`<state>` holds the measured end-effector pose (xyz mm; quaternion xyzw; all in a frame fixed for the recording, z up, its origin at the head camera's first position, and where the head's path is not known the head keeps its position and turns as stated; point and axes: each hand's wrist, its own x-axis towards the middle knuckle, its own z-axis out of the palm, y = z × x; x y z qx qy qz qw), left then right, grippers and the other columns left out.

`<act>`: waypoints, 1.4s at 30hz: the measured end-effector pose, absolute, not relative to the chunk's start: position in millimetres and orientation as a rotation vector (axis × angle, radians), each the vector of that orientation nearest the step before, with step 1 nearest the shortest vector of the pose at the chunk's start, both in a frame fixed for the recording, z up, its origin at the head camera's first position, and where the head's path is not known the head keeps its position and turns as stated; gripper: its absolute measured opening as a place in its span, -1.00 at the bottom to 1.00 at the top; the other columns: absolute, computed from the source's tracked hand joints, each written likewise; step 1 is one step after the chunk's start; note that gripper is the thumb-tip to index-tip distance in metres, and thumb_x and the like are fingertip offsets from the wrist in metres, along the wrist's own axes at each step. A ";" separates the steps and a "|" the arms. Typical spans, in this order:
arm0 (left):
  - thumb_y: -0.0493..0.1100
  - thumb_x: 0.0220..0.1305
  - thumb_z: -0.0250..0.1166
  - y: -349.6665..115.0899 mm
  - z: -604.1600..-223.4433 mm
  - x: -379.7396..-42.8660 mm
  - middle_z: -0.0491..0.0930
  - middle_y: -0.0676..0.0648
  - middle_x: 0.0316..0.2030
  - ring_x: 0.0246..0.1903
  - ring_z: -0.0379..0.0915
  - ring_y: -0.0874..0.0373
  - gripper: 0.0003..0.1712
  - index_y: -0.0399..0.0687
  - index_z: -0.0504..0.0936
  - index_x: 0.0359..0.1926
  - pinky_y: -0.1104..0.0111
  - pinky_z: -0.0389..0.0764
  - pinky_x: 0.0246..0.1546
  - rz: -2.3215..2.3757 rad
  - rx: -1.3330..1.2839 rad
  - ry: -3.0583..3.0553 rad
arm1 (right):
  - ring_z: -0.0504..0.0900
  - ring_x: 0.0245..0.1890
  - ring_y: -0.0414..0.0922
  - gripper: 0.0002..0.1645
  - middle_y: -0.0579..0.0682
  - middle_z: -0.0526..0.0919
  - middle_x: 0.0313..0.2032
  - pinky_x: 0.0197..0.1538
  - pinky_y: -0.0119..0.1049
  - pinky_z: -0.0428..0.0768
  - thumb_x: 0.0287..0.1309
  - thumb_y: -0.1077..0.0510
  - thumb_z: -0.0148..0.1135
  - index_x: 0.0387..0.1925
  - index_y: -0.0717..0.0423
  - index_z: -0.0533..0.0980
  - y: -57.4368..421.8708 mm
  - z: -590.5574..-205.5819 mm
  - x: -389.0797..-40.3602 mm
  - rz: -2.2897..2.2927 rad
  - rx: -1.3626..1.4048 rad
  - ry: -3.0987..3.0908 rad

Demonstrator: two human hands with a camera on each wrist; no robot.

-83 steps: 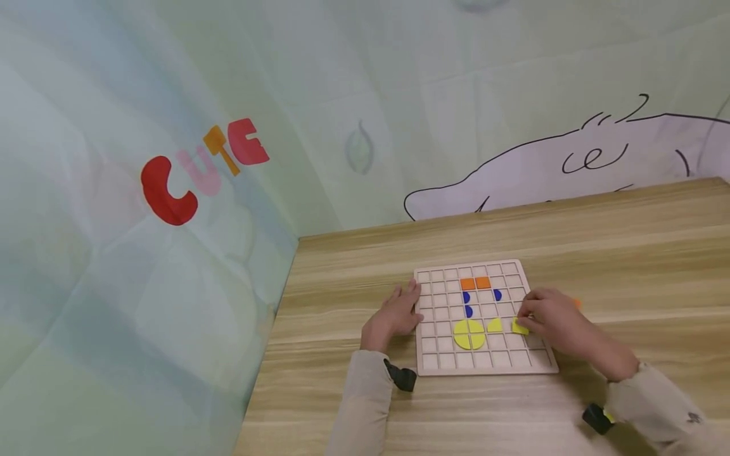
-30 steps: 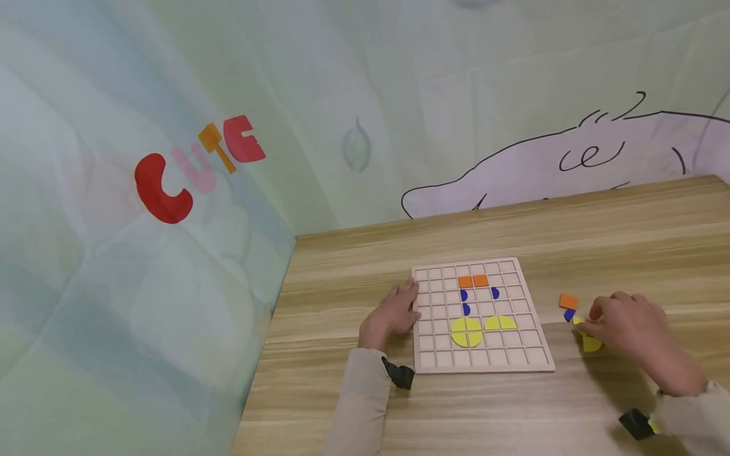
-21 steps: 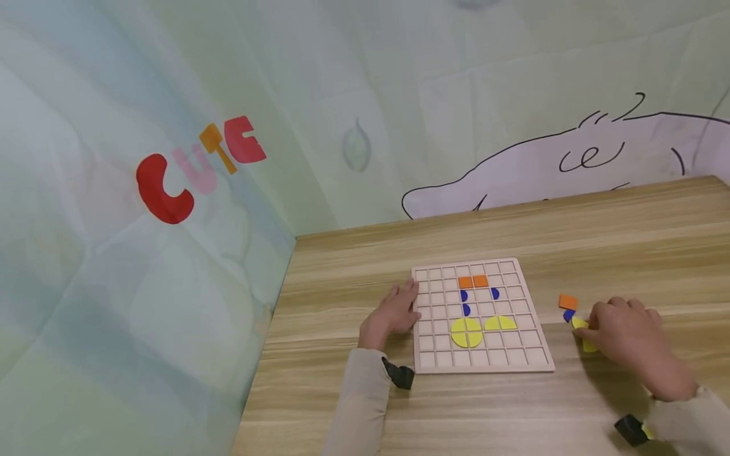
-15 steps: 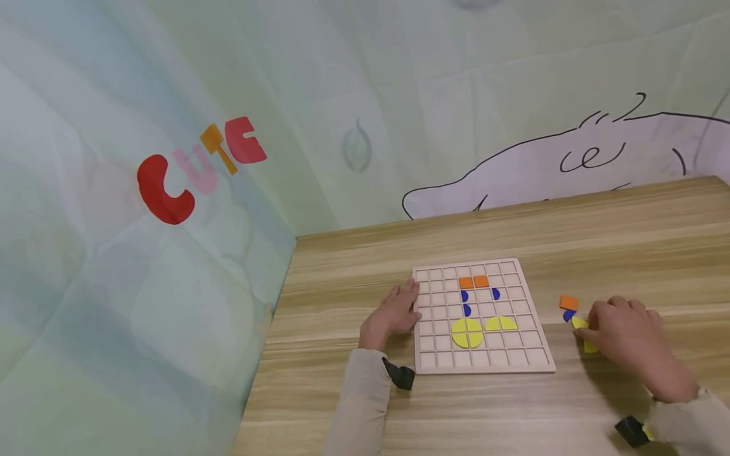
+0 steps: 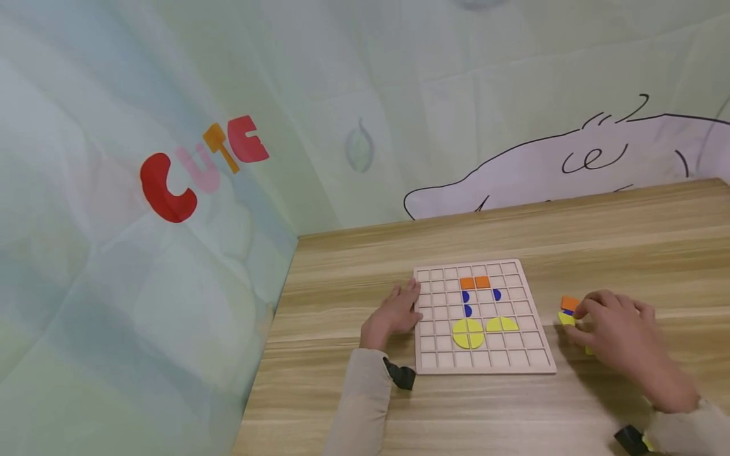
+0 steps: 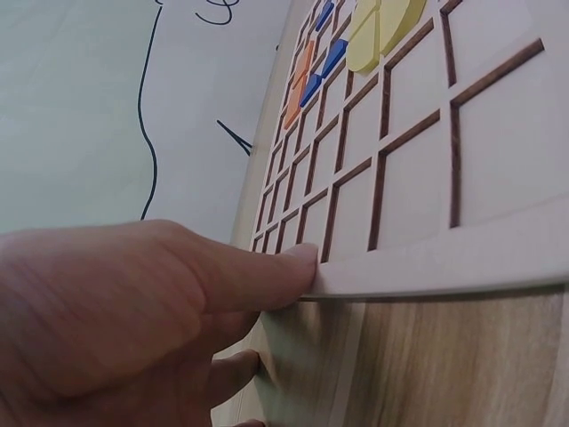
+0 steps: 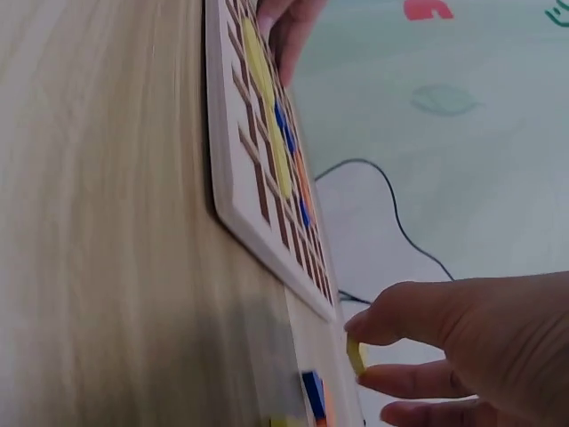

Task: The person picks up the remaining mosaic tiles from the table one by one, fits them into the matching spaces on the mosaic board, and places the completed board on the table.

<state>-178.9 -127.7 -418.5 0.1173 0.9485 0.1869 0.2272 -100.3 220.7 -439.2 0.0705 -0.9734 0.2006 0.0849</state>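
Note:
A pale wooden grid board (image 5: 433, 362) lies flat on the table. Set in its cells are four-part yellow circle pieces (image 5: 468, 334), two yellow quarter-circles (image 5: 502, 324), two orange squares (image 5: 474, 282) and several blue half-circles (image 5: 467, 311). My left hand (image 5: 393, 313) rests at the board's left edge, its thumb (image 6: 298, 267) over the rim. To the right of the board, my right hand (image 5: 621, 332) pinches a yellow quarter-circle piece (image 7: 355, 354) between thumb and fingertip. Just beyond that hand are a loose orange square (image 5: 570, 303) and a blue piece (image 7: 313, 392), partly hidden.
Another yellow piece (image 5: 589, 349) lies partly hidden beneath the right hand. The wood-grained table (image 5: 342, 266) meets a printed cloth backdrop (image 5: 365, 76) at the back and left. Dark straps (image 5: 401, 375) circle the wrists.
A second yellow quarter-circle now sits beside the first on the board's right. My right hand has gone back to the loose pieces and picked up another yellow one. The left hand stays put.

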 end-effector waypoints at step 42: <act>-0.13 0.43 0.05 -129.0 -420.0 -180.0 -0.21 0.04 0.52 0.51 -0.41 -0.03 -0.26 -0.02 -0.06 0.51 0.05 -0.16 0.49 0.542 0.322 2.598 | 0.44 -0.12 0.08 -0.79 0.08 0.57 -0.18 -0.10 -0.01 0.30 -0.13 0.04 0.47 -0.45 0.00 0.59 129.2 -460.2 -95.2 0.583 0.510 -2.725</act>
